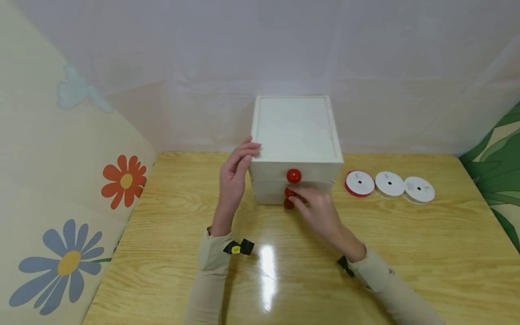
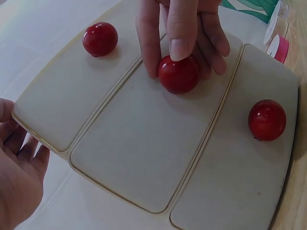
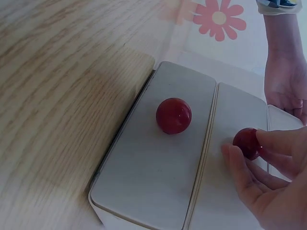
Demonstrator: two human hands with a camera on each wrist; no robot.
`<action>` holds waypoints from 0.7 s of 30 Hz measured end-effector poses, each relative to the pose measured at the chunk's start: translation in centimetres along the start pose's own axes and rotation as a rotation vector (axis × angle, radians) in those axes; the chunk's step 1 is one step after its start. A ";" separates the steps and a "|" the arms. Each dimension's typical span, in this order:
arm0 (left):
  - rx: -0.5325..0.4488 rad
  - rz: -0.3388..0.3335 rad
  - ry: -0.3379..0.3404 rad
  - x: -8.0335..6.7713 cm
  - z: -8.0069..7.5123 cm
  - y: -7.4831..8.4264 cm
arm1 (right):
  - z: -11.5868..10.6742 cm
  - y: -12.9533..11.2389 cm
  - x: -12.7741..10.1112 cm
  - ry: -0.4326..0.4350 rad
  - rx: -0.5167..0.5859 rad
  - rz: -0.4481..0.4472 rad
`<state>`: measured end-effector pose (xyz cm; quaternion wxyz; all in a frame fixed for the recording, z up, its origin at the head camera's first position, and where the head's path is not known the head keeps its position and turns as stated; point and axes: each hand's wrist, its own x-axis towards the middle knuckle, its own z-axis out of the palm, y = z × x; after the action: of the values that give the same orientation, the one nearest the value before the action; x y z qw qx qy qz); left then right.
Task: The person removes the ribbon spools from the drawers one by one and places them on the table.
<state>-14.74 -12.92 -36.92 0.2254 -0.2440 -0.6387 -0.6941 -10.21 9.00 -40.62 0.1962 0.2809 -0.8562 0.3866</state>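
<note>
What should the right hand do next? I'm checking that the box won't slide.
Probably pull the middle knob straight out, gently. The right hand already pinches it, all three drawer fronts look flush, and the left hand touches the chest's top left edge, bracing it.

One white drawer chest (image 1: 296, 131) stands at the centre of the head view, on one wooden table (image 1: 162, 253). Its front has three drawers (image 2: 144, 143), stacked, and three red ball knobs (image 2: 178, 74), one on each drawer. To the right of the chest in the head view lie three ribbon spools (image 1: 389, 184) in a row: one with red ribbon, two with white. Two hands are in view, the left hand (image 1: 234, 178) and the right hand (image 1: 318, 210). On the wall at the left edge of the frame are two printed flowers (image 1: 125, 180), one orange, one blue.
</note>
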 end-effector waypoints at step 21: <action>0.005 0.000 -0.005 0.0 0.0 -0.2 | 0.1 0.7 -0.2 0.027 -0.036 -0.044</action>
<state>-14.89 -12.95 -37.04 0.2244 -0.2450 -0.6410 -0.6920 -10.51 9.34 -41.14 0.2211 0.2912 -0.8538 0.3706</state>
